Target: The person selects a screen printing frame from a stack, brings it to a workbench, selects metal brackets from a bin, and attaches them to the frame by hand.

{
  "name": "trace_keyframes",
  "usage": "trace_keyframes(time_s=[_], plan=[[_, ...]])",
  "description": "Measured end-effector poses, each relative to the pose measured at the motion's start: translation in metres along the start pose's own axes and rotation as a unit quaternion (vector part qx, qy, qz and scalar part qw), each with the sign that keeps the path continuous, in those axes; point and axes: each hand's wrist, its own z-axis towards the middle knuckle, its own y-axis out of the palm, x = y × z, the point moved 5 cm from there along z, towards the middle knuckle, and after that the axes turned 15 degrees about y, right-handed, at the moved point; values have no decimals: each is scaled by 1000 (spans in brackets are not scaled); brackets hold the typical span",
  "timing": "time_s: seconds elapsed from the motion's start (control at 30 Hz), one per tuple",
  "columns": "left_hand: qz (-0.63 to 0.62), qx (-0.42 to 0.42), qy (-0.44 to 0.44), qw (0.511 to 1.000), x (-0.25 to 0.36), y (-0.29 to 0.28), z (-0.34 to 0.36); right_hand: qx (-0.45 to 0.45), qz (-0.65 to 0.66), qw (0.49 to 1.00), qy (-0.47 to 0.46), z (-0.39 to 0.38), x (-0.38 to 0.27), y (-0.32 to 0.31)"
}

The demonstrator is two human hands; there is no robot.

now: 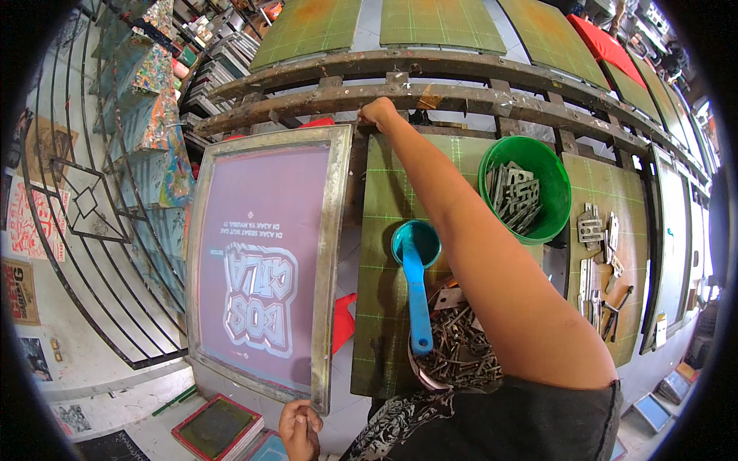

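Note:
A metal-framed printing screen [265, 192] with pale mesh and a printed design stands at left centre. My left hand [300, 426] has fingers curled on its lower right corner. My right hand [377, 114] reaches beside its upper right corner, fingers curled; what they hold is hard to make out. Under my right arm, a green board [377, 177] bears a turquoise pot [400, 236] with a blue-handled tool [417, 307], a container of bolts [457, 346] and a green bucket [553, 192] of metal plates.
Metal rails [461, 98] and more printing boards [430, 23] lie beyond. A board [615, 184] with plates and tools is at the right. A black metal railing [77, 261] borders the left. Framed screens [215, 426] lie low at bottom left.

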Motion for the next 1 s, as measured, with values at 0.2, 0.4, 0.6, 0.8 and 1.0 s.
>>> trace_keyframes(time_s=[0.2, 0.4, 0.6, 0.8, 1.0], plan=[[19, -15, 106, 994, 16, 10, 50, -3, 85, 995, -48, -105, -39, -42], [39, -65, 272, 959, 101, 55, 169, -152, 75, 974, -148, -294, -91, -80], [-77, -124, 262, 954, 175, 135, 215, -183, 41, 947, -259, -408, -90, -89], [-117, -208, 224, 945, 176, 164, 199, -162, 40, 952, -256, -445, -73, -117], [-150, -181, 196, 952, 167, 149, 189, -129, 34, 953, -274, -455, -58, -124]])
